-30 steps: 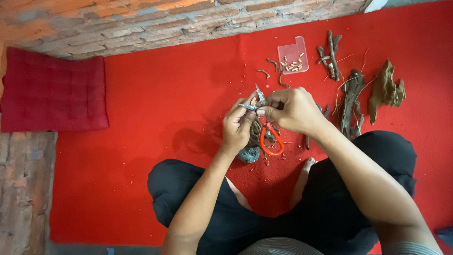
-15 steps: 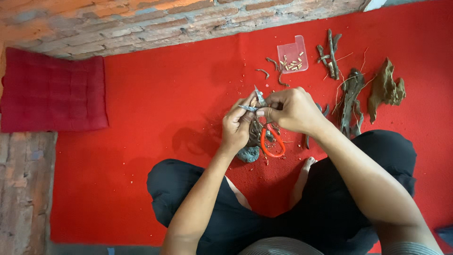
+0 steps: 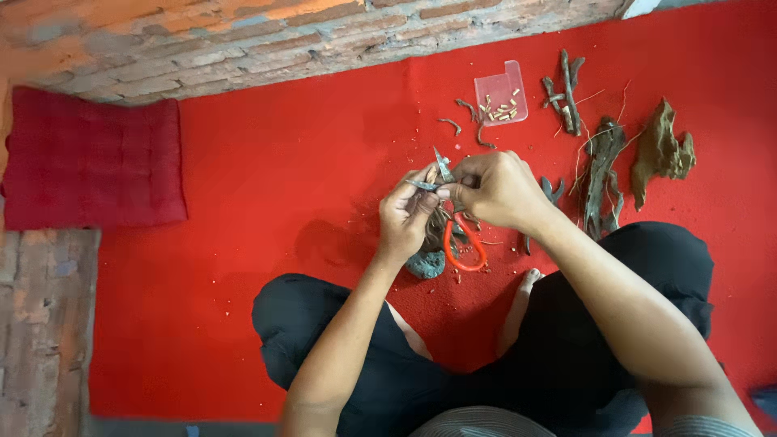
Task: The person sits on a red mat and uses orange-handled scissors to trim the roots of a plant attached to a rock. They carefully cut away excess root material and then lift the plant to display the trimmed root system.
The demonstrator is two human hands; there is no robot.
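Red floor mat (image 3: 283, 186) underlies both hands: left hand (image 3: 407, 217) and right hand (image 3: 494, 188) pinch 1 thin grey-brown twig (image 3: 426, 185) above orange-handled scissors (image 3: 464, 247).

- Left hand (image 3: 411, 212) and right hand (image 3: 492, 188) are pressed together over the red mat (image 3: 307, 178), pinching a small piece of wood (image 3: 433, 171)
- Orange-handled scissors (image 3: 464, 243) lie right under the hands
- Clear plastic tray (image 3: 502, 99) with little cut bits sits further out
- Twisty driftwood pieces (image 3: 603, 166) are piled off to the right
- Dark red cushion (image 3: 93, 162) is way over on the left, by the brick wall (image 3: 243, 40)
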